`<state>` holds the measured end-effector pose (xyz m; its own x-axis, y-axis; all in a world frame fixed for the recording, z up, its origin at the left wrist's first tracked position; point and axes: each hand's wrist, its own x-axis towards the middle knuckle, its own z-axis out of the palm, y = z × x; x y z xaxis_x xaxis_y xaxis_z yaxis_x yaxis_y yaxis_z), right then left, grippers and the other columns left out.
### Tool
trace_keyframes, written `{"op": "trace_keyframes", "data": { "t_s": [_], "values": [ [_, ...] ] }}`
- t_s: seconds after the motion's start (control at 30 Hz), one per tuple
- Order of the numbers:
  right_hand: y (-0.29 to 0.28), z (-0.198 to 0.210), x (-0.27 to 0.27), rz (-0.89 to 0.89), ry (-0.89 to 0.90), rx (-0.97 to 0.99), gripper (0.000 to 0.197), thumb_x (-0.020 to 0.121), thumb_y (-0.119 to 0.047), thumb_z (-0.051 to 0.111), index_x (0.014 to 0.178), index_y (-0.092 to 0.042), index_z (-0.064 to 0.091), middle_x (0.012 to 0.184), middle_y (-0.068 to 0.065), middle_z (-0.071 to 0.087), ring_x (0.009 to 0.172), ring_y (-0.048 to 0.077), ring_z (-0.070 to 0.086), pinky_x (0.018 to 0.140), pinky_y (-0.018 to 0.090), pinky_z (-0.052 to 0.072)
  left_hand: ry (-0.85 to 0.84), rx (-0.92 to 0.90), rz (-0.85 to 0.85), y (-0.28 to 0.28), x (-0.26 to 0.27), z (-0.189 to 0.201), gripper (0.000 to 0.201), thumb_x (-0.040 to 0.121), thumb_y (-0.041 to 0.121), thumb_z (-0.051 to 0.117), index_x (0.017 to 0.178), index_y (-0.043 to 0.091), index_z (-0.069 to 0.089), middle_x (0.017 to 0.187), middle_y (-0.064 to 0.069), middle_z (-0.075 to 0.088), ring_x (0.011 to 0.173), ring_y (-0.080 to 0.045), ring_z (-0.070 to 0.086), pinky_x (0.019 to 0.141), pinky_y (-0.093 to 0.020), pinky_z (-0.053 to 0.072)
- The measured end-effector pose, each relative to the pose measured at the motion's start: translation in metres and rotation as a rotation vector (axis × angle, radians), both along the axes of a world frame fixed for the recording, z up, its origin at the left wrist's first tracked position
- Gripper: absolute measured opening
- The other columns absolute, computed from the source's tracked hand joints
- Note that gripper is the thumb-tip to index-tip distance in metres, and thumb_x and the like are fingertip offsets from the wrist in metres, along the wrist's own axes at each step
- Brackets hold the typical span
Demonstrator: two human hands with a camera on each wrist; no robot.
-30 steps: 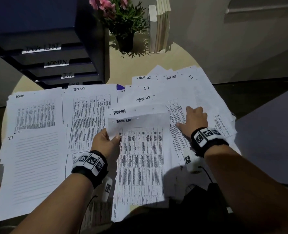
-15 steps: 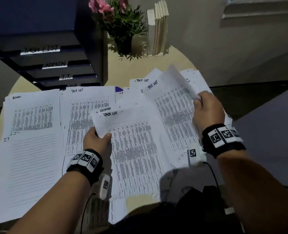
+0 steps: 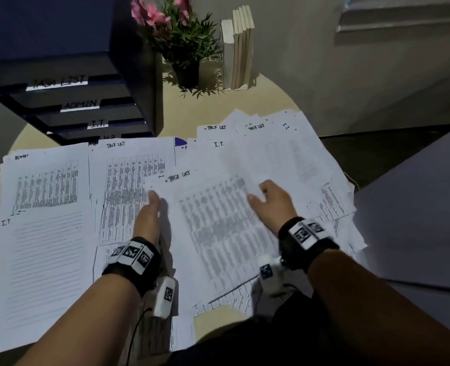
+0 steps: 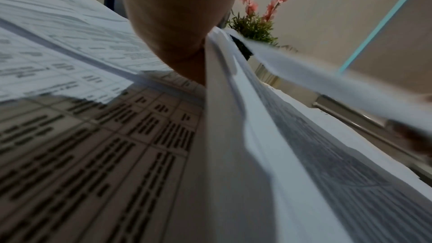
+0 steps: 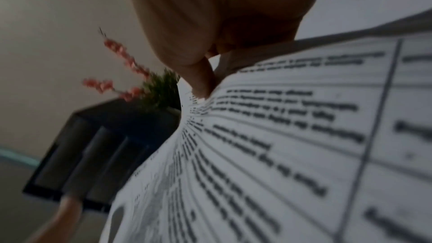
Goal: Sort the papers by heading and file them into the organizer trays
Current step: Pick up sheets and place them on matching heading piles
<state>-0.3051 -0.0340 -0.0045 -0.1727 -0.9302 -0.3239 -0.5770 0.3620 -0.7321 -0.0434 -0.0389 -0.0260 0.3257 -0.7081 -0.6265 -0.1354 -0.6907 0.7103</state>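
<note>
A white printed sheet headed "TASK LIST" lies between both hands atop overlapping white papers covering the round tan bench. The left hand holds its left edge, the right hand pinches its upper right part. The black labelled organizer trays stand far-left, with bare bench beside them.

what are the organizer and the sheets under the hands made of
Organizer: looks like matte black board or plastic; dark, flat, unshiny faces. I cannot tell which. Sheets: thin white printed paper, bending where the left hand and right hand hold them.
</note>
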Motion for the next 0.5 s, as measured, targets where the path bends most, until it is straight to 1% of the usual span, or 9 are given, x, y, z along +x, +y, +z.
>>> {"op": "trace_keyframes", "data": {
  "t_s": [0.07, 0.1, 0.13, 0.2, 0.23, 0.27, 0.33, 0.4, 0.5],
  "values": [
    [0.009, -0.017, 0.015, 0.032, -0.013, 0.066, 0.022, 0.094, -0.037, 0.061, 0.088, -0.019, 0.049, 0.073, -0.008, 0.052, 0.061, 0.011, 0.049, 0.056, 0.027, 0.040, -0.113, -0.071, -0.074, 0.008, -0.011, 0.013, 0.054, 0.087, 0.050, 0.067, 0.124, 0.011, 0.058, 0.123, -0.008, 0.065, 0.111, -0.034, 0.061, 0.085, -0.035, 0.050],
    [0.009, -0.021, 0.018, 0.046, 0.003, 0.086, 0.024, 0.093, -0.039, 0.061, 0.087, -0.019, 0.049, 0.072, -0.007, 0.052, 0.062, 0.014, 0.050, 0.059, 0.028, 0.042, -0.178, -0.093, -0.108, 0.011, -0.011, 0.006, 0.038, 0.087, 0.030, 0.072, 0.116, 0.011, 0.056, 0.110, -0.004, 0.066, 0.101, -0.029, 0.063, 0.077, -0.029, 0.047],
    [0.007, -0.024, 0.016, 0.043, 0.027, 0.095, 0.025, 0.093, -0.039, 0.061, 0.085, -0.018, 0.050, 0.073, -0.005, 0.053, 0.064, 0.016, 0.051, 0.062, 0.029, 0.043, -0.208, -0.133, -0.151, 0.014, -0.013, 0.006, 0.037, 0.085, 0.017, 0.075, 0.113, 0.013, 0.051, 0.103, 0.000, 0.062, 0.098, -0.026, 0.061, 0.076, -0.029, 0.045],
    [-0.003, -0.027, 0.002, -0.030, 0.111, 0.072, 0.020, 0.093, -0.034, 0.062, 0.087, -0.016, 0.057, 0.085, 0.000, 0.060, 0.077, 0.021, 0.056, 0.070, 0.027, 0.043, -0.224, -0.196, -0.196, 0.018, -0.012, 0.003, 0.045, 0.083, 0.006, 0.075, 0.117, 0.015, 0.047, 0.105, 0.003, 0.058, 0.100, -0.021, 0.056, 0.084, -0.034, 0.046],
    [-0.008, -0.028, -0.010, -0.076, 0.201, 0.045, 0.016, 0.093, -0.032, 0.062, 0.093, -0.016, 0.061, 0.099, 0.005, 0.061, 0.088, 0.024, 0.057, 0.077, 0.028, 0.043, -0.195, -0.210, -0.189, 0.019, -0.007, 0.000, 0.048, 0.082, 0.004, 0.075, 0.119, 0.017, 0.047, 0.106, 0.003, 0.059, 0.100, -0.021, 0.057, 0.086, -0.037, 0.049],
    [-0.013, -0.030, -0.023, -0.117, 0.318, 0.032, 0.021, 0.092, -0.032, 0.063, 0.105, -0.016, 0.062, 0.115, 0.009, 0.057, 0.102, 0.028, 0.055, 0.086, 0.033, 0.043, -0.184, -0.207, -0.197, 0.020, -0.003, -0.003, 0.049, 0.081, 0.001, 0.074, 0.119, 0.019, 0.049, 0.106, 0.003, 0.062, 0.100, -0.021, 0.060, 0.087, -0.039, 0.052],
    [-0.017, -0.033, -0.043, -0.176, 0.504, 0.117, 0.050, 0.088, -0.039, 0.066, 0.132, -0.020, 0.050, 0.138, 0.011, 0.041, 0.122, 0.035, 0.043, 0.100, 0.045, 0.038, -0.159, -0.229, -0.210, 0.025, 0.001, -0.003, 0.049, 0.080, -0.002, 0.073, 0.118, 0.022, 0.055, 0.104, 0.004, 0.066, 0.096, -0.018, 0.064, 0.080, -0.035, 0.055],
    [-0.018, -0.036, -0.048, -0.207, 0.527, 0.210, 0.071, 0.085, -0.040, 0.069, 0.144, -0.021, 0.034, 0.145, 0.014, 0.032, 0.128, 0.038, 0.037, 0.104, 0.049, 0.037, -0.110, -0.230, -0.229, 0.032, 0.004, -0.005, 0.046, 0.080, -0.004, 0.072, 0.116, 0.022, 0.061, 0.103, 0.006, 0.068, 0.095, -0.012, 0.063, 0.077, -0.029, 0.053],
    [-0.023, -0.044, -0.045, -0.247, 0.388, 0.212, 0.081, 0.087, -0.029, 0.070, 0.151, -0.018, 0.021, 0.142, 0.019, 0.032, 0.127, 0.040, 0.040, 0.103, 0.049, 0.042, -0.068, -0.228, -0.227, 0.035, 0.007, -0.006, 0.036, 0.080, -0.009, 0.070, 0.104, 0.017, 0.066, 0.096, -0.001, 0.071, 0.088, -0.020, 0.066, 0.079, -0.036, 0.057]
  ]
}}
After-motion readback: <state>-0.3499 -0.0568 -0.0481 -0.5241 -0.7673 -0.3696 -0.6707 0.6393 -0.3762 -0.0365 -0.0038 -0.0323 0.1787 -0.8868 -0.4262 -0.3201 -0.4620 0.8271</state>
